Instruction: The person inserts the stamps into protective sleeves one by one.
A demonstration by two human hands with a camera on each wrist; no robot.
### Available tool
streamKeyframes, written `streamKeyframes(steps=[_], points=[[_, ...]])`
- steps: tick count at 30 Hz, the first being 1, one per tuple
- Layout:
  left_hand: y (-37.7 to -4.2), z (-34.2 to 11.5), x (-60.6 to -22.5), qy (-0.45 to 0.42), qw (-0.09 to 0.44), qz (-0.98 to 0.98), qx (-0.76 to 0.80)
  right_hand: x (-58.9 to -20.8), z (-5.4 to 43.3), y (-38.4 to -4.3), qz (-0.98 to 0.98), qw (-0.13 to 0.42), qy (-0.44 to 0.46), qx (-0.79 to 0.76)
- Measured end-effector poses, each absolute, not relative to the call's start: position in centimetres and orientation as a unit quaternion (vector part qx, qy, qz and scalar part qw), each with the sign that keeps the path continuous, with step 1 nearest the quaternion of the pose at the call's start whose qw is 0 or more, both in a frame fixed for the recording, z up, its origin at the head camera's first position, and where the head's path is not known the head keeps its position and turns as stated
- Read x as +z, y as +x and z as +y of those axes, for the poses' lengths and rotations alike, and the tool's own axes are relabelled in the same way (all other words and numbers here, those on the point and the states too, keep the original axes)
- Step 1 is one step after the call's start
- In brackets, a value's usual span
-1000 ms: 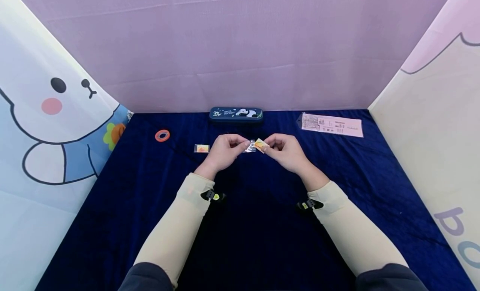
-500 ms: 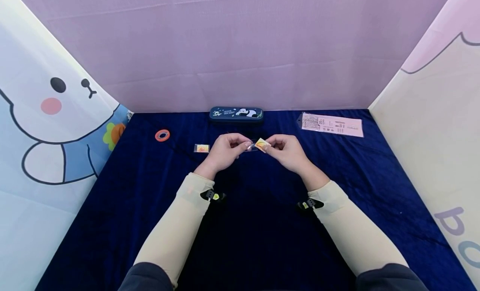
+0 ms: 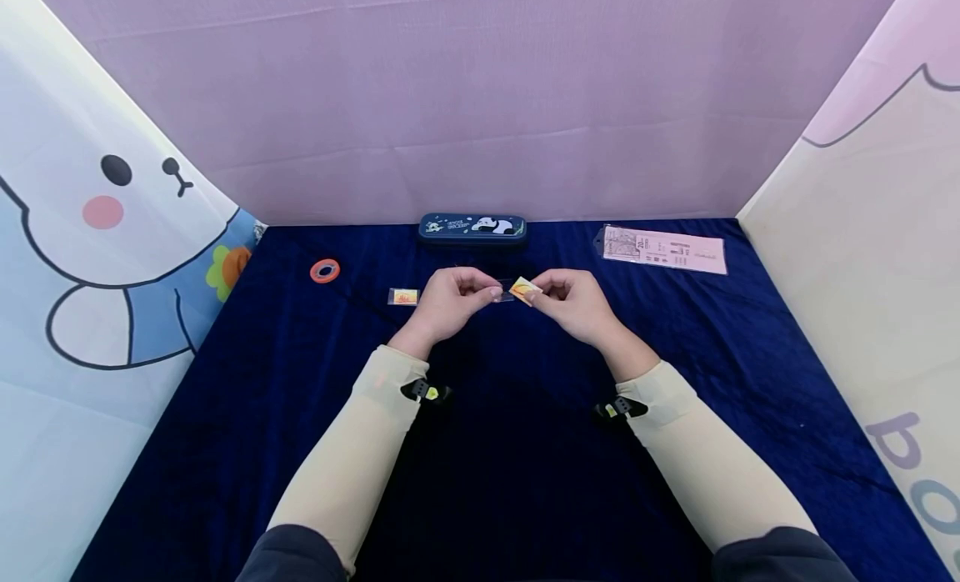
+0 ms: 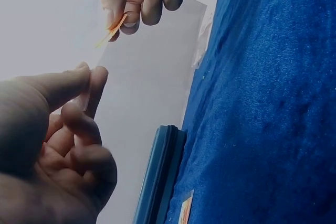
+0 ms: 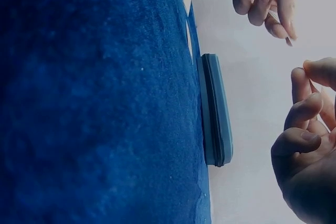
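In the head view my left hand (image 3: pixel 456 303) pinches a small clear plastic sleeve (image 3: pixel 507 288) between thumb and index finger. My right hand (image 3: pixel 572 305) pinches a small yellow-and-orange stamp (image 3: pixel 523 289) just right of the sleeve. Seen edge-on in the left wrist view, the stamp (image 4: pixel 118 27) has a serrated edge, and a gap parts the two hands' fingertips. Whether the stamp touches the sleeve I cannot tell. On the cloth left of my left hand lies another yellow-orange stamp (image 3: pixel 406 297) in a clear sleeve.
A dark blue panda pencil case (image 3: pixel 472 228) stands behind my hands against the lilac backdrop. An orange ring-shaped roll (image 3: pixel 325 271) lies at the left, a pink packet (image 3: pixel 667 249) at the back right. Dark blue cloth (image 3: pixel 517 449) covers the table.
The clear sleeve in my left fingers has shifted in angle and lost its bright glare. The stamp in my right hand has turned slightly; both arms stay in place.
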State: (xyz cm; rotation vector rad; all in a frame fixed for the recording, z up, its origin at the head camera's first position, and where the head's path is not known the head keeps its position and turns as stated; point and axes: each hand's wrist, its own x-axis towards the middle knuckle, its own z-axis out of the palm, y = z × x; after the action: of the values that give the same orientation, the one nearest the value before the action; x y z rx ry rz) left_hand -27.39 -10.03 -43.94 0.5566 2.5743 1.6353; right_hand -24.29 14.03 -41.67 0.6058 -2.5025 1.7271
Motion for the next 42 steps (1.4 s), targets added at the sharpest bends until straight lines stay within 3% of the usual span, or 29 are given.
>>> streamKeyframes(steps=[14,26,42], points=[[-27.3,-9.9,-44.0,0.173,0.019,0.835,0.521,-45.1,14.6,-26.5,-0.806,0.023,0.201,0.557],[-27.5,-9.8,-44.2,0.190,0.004,0.840,0.508,-45.2,14.7,-26.4,-0.804,0.021,0.204,0.558],[-27.3,-9.9,-44.2,0.175,0.022,0.845,0.505,-45.4,14.8,-26.5,-0.806,0.032,0.211,0.553]])
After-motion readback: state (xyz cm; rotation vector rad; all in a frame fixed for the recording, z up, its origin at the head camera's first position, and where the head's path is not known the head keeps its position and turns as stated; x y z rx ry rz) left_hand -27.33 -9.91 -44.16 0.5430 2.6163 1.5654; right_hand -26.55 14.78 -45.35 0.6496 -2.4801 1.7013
